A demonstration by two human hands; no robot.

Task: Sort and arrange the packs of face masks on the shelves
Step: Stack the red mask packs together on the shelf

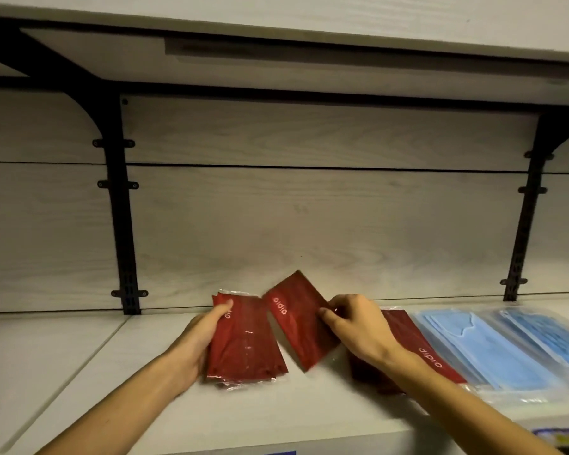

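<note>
On the pale wooden shelf [112,372] lies a small stack of red mask packs [243,343]; my left hand [201,336] grips its left edge, thumb on top. My right hand [358,326] pinches a single red pack [296,320], which is tilted and blurred just right of the stack. Under my right wrist lies another red pack [418,349] with white lettering. To its right are two clear packs of blue masks: one [473,346] beside the red pack and one [546,336] at the frame's right edge.
A second shelf board [276,54] hangs overhead. Black metal brackets stand against the back wall at the left [122,208] and at the right [526,208]. The shelf's front edge carries a label strip [559,435] at the lower right.
</note>
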